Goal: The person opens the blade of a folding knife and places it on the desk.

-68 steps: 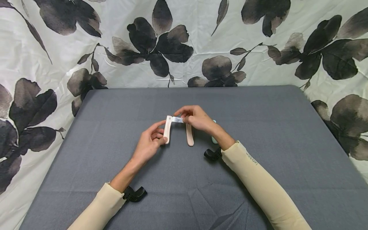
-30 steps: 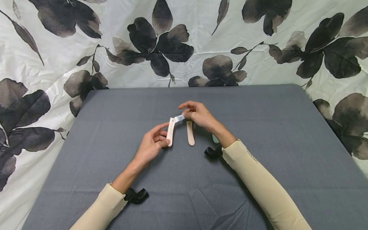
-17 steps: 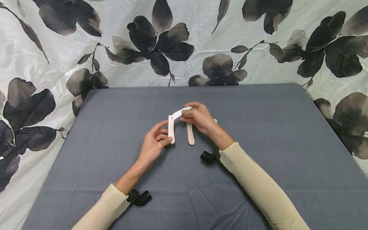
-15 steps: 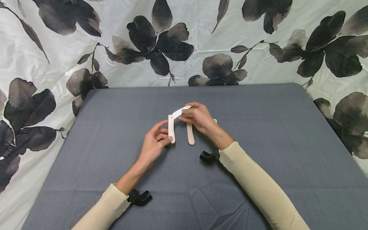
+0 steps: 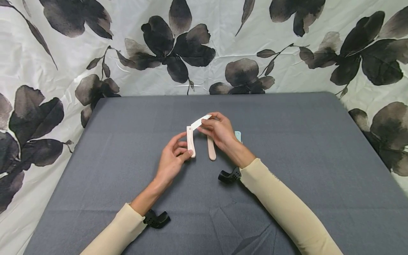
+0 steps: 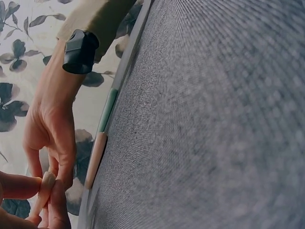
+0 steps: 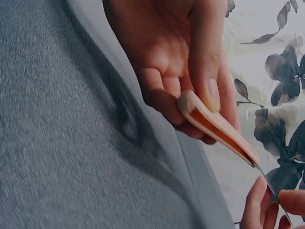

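Observation:
A folding knife with a pale pink handle (image 5: pixel 190 143) is held up over the middle of the table. Its silver blade (image 5: pixel 197 123) stands out from the pivot, angled up and to the right. My left hand (image 5: pixel 172 152) pinches the lower part of the handle between thumb and fingers. With thumb and fingers, my right hand (image 5: pixel 221 131) grips the flat of the blade, its tip showing above them. The right wrist view shows the slot in the handle (image 7: pixel 221 128), facing the camera, with the thin blade (image 7: pixel 270 183) running out of its far end.
Another pale pink handle (image 5: pixel 211 150) lies on the grey cloth-covered table (image 5: pixel 159 113), partly behind the right hand. Beyond the right wrist lies a mint-green handle (image 5: pixel 238 135), partly hidden. A floral curtain (image 5: pixel 197 81) hangs behind the table's back edge.
The blade has swung upward, widening its angle to the handle. My right hand has shifted its grip along the blade, and the tip now shows. My left hand has moved slightly right.

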Demonstrator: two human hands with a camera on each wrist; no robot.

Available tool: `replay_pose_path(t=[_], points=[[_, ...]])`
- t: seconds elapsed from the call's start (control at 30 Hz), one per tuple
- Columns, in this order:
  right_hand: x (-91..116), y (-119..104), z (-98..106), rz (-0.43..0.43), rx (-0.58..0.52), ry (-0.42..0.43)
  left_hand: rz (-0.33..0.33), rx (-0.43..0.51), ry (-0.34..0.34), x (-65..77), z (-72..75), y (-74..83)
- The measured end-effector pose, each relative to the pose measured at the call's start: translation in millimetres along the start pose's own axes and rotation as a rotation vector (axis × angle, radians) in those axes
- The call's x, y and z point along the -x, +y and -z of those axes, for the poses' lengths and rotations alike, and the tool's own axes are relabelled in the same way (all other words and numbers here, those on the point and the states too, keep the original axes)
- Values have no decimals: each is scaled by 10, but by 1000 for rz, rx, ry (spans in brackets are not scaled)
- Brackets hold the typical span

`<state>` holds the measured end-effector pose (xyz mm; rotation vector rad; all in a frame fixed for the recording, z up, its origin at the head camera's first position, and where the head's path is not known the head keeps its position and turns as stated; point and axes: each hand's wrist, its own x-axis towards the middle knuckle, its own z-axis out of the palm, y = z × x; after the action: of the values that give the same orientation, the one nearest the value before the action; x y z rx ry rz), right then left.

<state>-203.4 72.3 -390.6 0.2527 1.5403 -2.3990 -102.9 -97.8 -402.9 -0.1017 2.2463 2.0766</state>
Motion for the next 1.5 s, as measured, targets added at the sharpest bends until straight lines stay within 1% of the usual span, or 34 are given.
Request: replay_pose_path(t=[0.27, 0.5, 0.63, 0.83, 1.07, 1.37, 1.5], points=[[-15, 76, -55, 46, -67, 68, -11, 21, 5, -8, -10, -9], [-15, 104, -99, 79, -98, 109, -6, 25, 2, -2, -8, -5], [-5, 115, -108, 105, -102, 122, -15, 36, 3, 3, -15, -7], [-7, 91, -113, 141, -79, 126, -28, 37, 5, -1, -15, -1], [-24, 35, -119, 170, -39, 126, -28, 1, -10, 1, 0, 25], [-66, -9, -101, 170, 32, 122, -31, -17, -36, 8, 8, 19], [-79, -29, -85, 155, 70, 116, -32, -19, -42, 12, 6, 12]])
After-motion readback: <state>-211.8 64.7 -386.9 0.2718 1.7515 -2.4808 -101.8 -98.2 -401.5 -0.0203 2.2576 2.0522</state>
